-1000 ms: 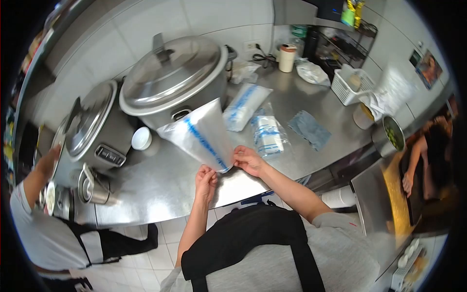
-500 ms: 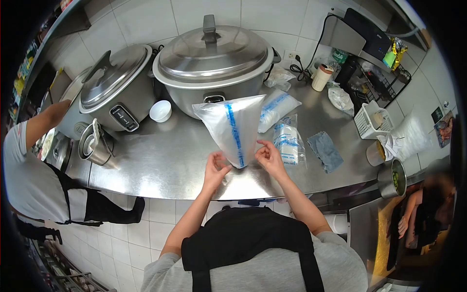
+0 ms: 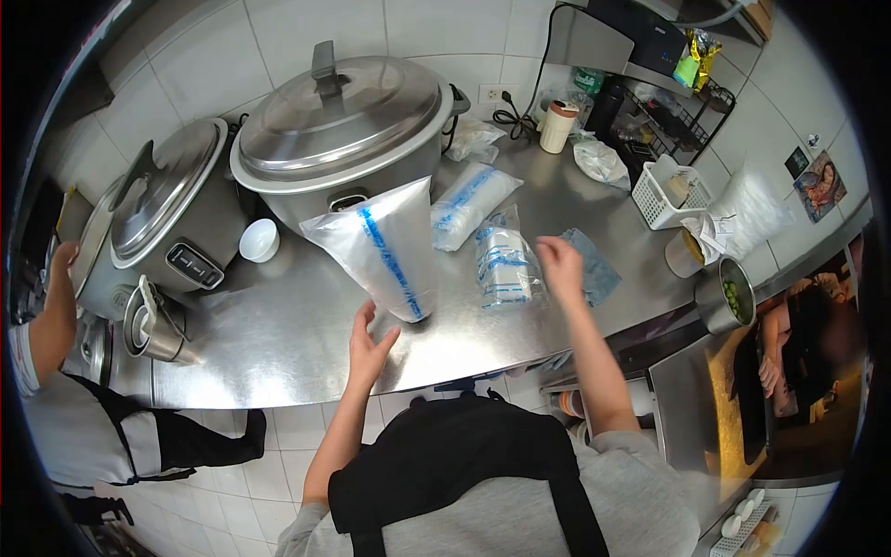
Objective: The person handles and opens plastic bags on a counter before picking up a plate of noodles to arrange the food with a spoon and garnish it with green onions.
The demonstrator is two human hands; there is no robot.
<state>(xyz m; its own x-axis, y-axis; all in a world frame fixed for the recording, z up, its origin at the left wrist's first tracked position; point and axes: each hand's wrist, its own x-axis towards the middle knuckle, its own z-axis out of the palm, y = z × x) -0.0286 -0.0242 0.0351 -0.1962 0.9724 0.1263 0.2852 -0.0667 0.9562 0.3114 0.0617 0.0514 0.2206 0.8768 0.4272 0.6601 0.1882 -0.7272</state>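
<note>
A translucent white plastic bag (image 3: 379, 249) with a blue printed stripe stands on the steel counter, wide at the top and narrow at the base. My left hand (image 3: 369, 353) is beside its lower left, thumb and fingers apart, holding nothing; contact with the bag is hard to tell. My right hand (image 3: 562, 271) hovers between a clear plastic pack (image 3: 508, 269) with blue print and a grey-blue cloth (image 3: 594, 266), fingers loosely extended with nothing visible in them. Behind the pack lies another blue-striped plastic pack (image 3: 473, 206).
A large lidded rice cooker (image 3: 339, 130) is at the back, with another cooker (image 3: 172, 204) to its left. A white bowl (image 3: 260, 241) and a metal pot (image 3: 153, 320) sit left. Right are a white basket (image 3: 664, 195) and a bowl of green pieces (image 3: 726, 295). A co-worker (image 3: 70, 408) stands left.
My right hand has left the standing bag's side and moved right, to the cloth and clear pack. My left hand has opened near the bag. The view has shifted right.
</note>
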